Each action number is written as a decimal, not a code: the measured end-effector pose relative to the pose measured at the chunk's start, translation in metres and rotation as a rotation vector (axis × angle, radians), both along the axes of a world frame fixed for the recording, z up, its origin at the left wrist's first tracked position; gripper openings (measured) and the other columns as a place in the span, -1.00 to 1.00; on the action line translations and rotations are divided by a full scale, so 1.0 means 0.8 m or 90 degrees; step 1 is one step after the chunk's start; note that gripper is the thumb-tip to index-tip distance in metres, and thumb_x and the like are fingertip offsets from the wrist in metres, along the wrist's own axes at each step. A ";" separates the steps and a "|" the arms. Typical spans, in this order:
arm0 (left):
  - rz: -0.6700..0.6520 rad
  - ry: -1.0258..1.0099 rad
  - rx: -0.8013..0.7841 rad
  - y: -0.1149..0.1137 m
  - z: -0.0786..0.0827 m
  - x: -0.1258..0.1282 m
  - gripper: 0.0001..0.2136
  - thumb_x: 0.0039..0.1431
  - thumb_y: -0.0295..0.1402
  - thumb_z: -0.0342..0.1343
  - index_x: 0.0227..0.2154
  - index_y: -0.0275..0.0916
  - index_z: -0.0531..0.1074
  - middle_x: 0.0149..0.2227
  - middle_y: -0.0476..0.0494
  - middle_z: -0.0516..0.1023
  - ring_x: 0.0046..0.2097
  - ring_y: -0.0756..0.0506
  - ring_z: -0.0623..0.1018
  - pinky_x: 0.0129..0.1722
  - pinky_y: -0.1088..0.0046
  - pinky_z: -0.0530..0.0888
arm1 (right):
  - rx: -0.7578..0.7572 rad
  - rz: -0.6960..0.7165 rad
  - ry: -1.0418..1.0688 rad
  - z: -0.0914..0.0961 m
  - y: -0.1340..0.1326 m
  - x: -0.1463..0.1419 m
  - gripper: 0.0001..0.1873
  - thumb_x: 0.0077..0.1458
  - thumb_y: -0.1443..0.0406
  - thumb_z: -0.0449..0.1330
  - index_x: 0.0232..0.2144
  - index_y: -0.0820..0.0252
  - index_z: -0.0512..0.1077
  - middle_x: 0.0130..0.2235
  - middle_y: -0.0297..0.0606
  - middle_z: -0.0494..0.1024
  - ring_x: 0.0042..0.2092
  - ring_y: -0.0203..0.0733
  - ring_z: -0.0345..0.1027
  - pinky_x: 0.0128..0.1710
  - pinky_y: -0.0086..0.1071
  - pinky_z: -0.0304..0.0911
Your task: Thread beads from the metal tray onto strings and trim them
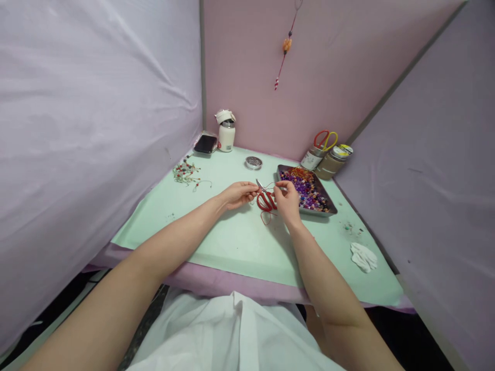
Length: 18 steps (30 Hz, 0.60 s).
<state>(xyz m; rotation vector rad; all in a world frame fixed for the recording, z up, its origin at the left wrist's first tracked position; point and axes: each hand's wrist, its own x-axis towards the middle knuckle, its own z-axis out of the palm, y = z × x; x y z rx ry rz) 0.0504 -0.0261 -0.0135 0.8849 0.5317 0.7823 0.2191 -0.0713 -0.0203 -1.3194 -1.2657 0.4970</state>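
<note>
A person's left hand (pixel 240 195) and right hand (pixel 288 201) are close together over a pale green table (pixel 240 237). The fingers of each are pinched together on a thin cord (pixel 269 185) that spans the gap between them. Red-handled scissors (pixel 265 196) sit in that gap; whether they are held cannot be told. Just beside the right hand is a tray (pixel 331 210) of mostly purple beads (pixel 305 190).

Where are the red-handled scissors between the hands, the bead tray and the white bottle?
Scissors (pixel 265 197): head view, on the red handle.
Bead tray (pixel 319 212): head view, on the near wall.
White bottle (pixel 226 139): head view, on the body.
</note>
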 end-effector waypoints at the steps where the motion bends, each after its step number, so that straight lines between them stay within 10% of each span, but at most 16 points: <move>1: 0.001 -0.006 -0.003 0.000 0.000 0.000 -0.96 -0.03 -0.56 0.19 -0.48 -0.41 0.43 -0.45 -0.11 0.48 -0.47 0.14 0.39 -0.50 0.66 0.29 | 0.033 -0.028 -0.038 0.000 -0.001 0.000 -0.81 -0.02 0.21 0.11 -0.31 0.15 0.31 -0.27 -0.23 0.40 -0.39 -0.27 0.28 -0.37 -0.35 0.22; 18: 0.063 -0.045 -0.020 0.009 -0.005 -0.003 -0.97 0.03 -0.60 0.13 -0.48 -0.43 0.43 -0.46 -0.10 0.44 -0.51 0.17 0.36 -0.51 0.71 0.32 | -0.069 0.219 -0.213 -0.001 -0.013 -0.017 -0.80 -0.02 0.17 0.14 -0.57 0.13 0.36 -0.54 -0.38 0.39 -0.47 -0.27 0.15 -0.41 -0.40 0.07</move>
